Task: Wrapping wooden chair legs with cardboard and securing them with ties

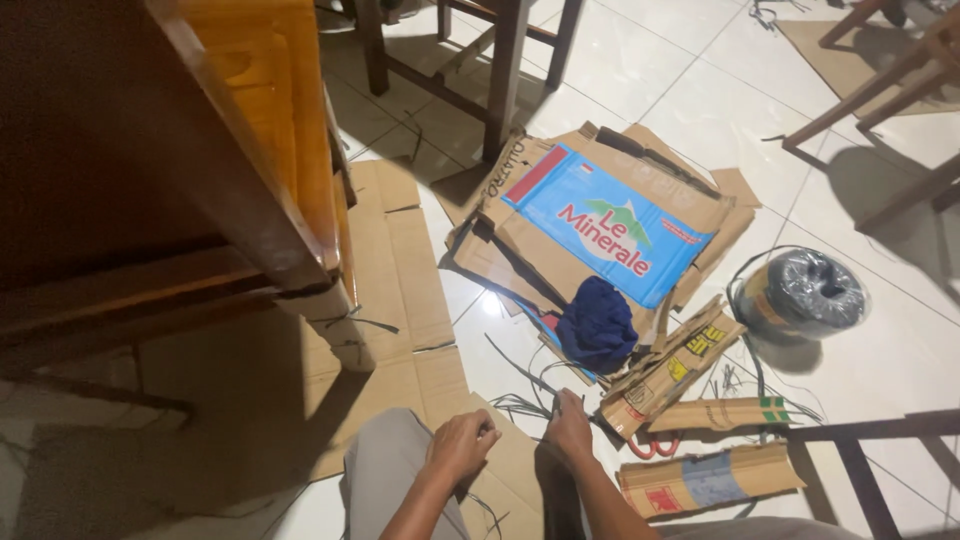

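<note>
My left hand (460, 444) is curled shut above my grey-trousered knee (395, 470), pinching what looks like a thin dark strand. My right hand (571, 427) is closed around a bundle of thin dark strands (522, 404) that trail left across the white tile floor. A crumpled dark blue cloth (598, 324) lies just beyond my hands on flattened cardboard. Red-handled scissors (655, 444) peek out under a cardboard piece to the right of my right hand.
A flattened box with a blue printed panel (608, 224) lies ahead. A wrapped coil of dark cord (810, 291) sits at right. A brown wooden furniture frame (180, 160) stands at left over cardboard sheets (400, 270). Chair legs (500, 80) stand behind; folded cardboard pieces (710, 478) lie at lower right.
</note>
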